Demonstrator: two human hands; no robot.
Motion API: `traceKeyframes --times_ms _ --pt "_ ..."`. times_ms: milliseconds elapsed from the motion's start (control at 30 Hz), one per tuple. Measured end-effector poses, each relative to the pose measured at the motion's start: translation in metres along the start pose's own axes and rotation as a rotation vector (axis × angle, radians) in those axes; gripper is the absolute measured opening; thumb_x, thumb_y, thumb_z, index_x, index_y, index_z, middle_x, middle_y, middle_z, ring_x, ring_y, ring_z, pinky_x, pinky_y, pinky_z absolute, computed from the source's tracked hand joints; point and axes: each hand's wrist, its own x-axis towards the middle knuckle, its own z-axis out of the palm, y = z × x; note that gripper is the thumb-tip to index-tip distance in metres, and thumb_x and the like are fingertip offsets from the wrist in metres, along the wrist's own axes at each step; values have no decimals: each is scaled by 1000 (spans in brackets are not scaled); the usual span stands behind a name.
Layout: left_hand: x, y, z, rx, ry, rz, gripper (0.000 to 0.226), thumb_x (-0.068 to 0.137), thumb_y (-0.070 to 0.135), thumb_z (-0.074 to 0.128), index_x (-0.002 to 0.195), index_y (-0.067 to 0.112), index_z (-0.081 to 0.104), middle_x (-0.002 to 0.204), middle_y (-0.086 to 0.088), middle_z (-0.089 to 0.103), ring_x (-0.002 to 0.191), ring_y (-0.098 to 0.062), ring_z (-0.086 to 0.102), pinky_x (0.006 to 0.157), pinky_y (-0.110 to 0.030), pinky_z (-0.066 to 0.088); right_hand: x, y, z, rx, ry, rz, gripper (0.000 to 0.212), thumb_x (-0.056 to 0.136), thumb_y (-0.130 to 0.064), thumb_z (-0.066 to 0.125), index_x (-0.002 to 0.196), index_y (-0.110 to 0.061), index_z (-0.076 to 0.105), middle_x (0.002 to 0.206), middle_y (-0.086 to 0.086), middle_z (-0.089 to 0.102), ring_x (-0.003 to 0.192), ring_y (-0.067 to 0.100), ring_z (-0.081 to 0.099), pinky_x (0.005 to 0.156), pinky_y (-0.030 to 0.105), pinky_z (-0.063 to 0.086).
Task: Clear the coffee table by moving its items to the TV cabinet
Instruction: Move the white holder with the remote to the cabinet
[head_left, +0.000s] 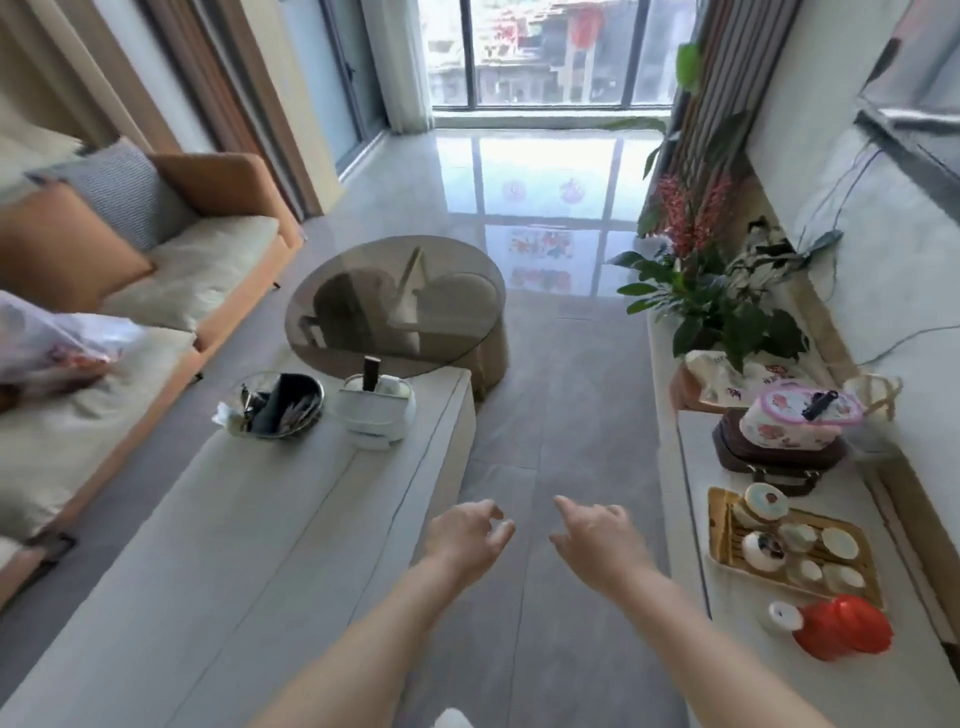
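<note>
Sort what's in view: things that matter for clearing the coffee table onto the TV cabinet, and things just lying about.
Job:
coffee table
dark bowl of oddments
white holder
TV cabinet
both empty hands: left, right

Lying about:
sofa
round glass table
potted plant
tea tray

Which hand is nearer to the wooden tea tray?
Right. The right hand hangs just left of the tea tray; the left hand is farther left, over the floor.

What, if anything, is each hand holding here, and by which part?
Nothing is held. The left hand and right hand both hang over the floor with fingers loosely curled, between the coffee table and the TV cabinet.
</note>
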Motion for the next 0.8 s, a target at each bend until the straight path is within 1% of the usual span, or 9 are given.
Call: traceKeyframes --times_ms 100,167,300,433,533,600,700,800 --pt "-20 -61 -21 -26 -13 -60 39 90 51 45 117 28 59 117 5 66 109 -17 60 83 -28 46 15 -46 8 -37 -8 -62 39 94 -41 39 128 -22 44 128 0 59 121 19 50 100 32 30" --pt "-34 -104 -34 -36 -19 -106 39 90 52 44 117 28 60 117 5 66 108 -17 61 84 -29 49 25 -77 16 -29 -24 -78 37 94 -41 37 125 -23 47 125 -2 60 120 18 50 98 31 31" --pt "-59 -183 -55 -70 9 -218 38 89 53 44 111 28 62 114 6 67 106 -16 61 83 -28 48 42 -135 33 0 -62 -87 37 95 -42 35 121 -22 52 125 -2 58 120 18 50 94 31 34" --pt "-65 -243 -71 -110 72 -307 38 89 53 44 110 27 63 111 6 68 104 -16 62 82 -26 48 62 -186 40 38 -102 -108 39 95 -44 36 124 -21 51 131 -1 53 123 19 48 97 32 34" --pt "-55 -268 -75 -200 100 -355 37 90 51 46 109 26 64 110 5 69 102 -16 63 81 -25 47 83 -216 40 96 -127 -121 40 95 -43 38 126 -21 50 134 -1 51 122 21 49 96 32 35" --pt "-42 -277 -76 -278 113 -369 34 91 47 48 109 22 64 113 1 67 103 -17 62 82 -26 47 98 -227 39 147 -145 -115 40 95 -41 40 127 -20 51 135 0 50 123 22 49 98 33 36" --pt "-13 -284 -78 -372 144 -395 34 92 40 51 115 17 62 121 -4 63 106 -21 61 87 -29 48 123 -229 40 193 -181 -80 41 94 -40 42 128 -20 51 138 1 49 125 21 46 100 34 37" --pt "25 -288 -81 -418 165 -409 35 92 38 52 118 16 61 122 -5 62 106 -23 60 90 -31 47 159 -222 42 181 -217 -68 41 94 -40 42 129 -20 51 139 1 47 126 22 45 99 33 37"
